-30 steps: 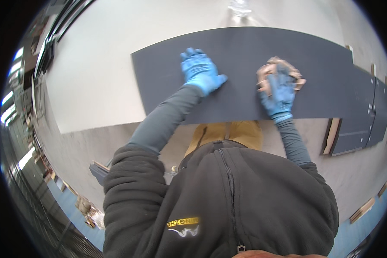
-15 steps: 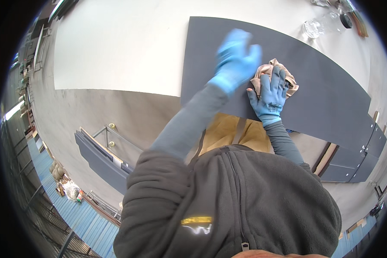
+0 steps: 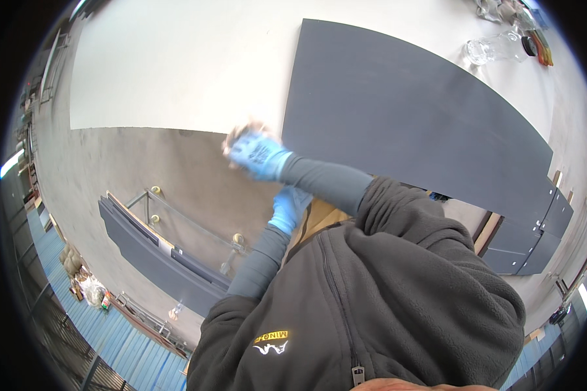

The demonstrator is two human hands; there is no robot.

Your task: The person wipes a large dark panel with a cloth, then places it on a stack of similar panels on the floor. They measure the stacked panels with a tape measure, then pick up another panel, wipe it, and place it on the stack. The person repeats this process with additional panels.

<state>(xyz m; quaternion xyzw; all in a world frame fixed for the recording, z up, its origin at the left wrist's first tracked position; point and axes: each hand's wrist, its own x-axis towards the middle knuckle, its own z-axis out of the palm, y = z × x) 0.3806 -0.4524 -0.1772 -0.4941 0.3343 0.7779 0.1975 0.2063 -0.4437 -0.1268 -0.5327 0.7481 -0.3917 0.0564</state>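
Observation:
A large dark grey panel with a curved far edge lies flat on the white tabletop. My right arm reaches across my body to the left. The gloved right hand is closed on a crumpled beige cloth, just off the panel's left side near the tabletop's front edge; both are blurred by motion. Below the right forearm and close to my body is my left hand, in a blue glove. That forearm partly covers it, so its fingers are hidden.
A clear bottle with a black cap lies at the far right beside orange-handled tools. More grey panels stand at the near right. To the left, a wheeled metal rack stands beside stacked grey panels.
My right hand has lifted the cloth off the panel and swung it left across my body. My left hand has drawn back from above the panel to near my waist.

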